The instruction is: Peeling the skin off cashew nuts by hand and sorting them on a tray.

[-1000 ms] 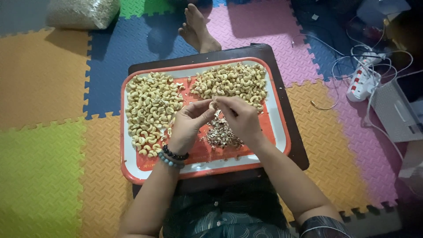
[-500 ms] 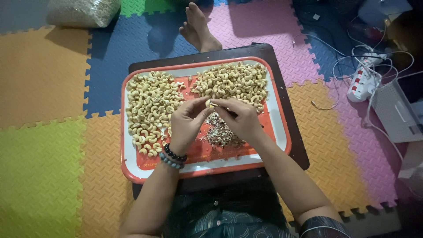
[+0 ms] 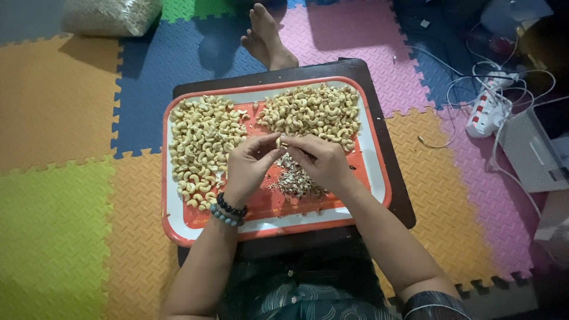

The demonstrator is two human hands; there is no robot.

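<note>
— Orange-rimmed tray (image 3: 178, 234), two cashew heaps along the far edge?

— Yes. Left hand (image 3: 248, 167) and right hand (image 3: 323, 160) over the tray's middle, fingertips pinched together on one cashew (image 3: 283, 142), above the pile of skins (image 3: 296, 181).

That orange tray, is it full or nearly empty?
Fairly full: the tray holds two cashew piles and a heap of skins.

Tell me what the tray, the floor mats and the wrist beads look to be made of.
Tray: likely plastic or enamelled metal, glossy orange and white.
Floor mats: soft foam, judging by textured, interlocking coloured tiles.
Wrist beads on the left hand: polished stone or glass, unclear.
</note>
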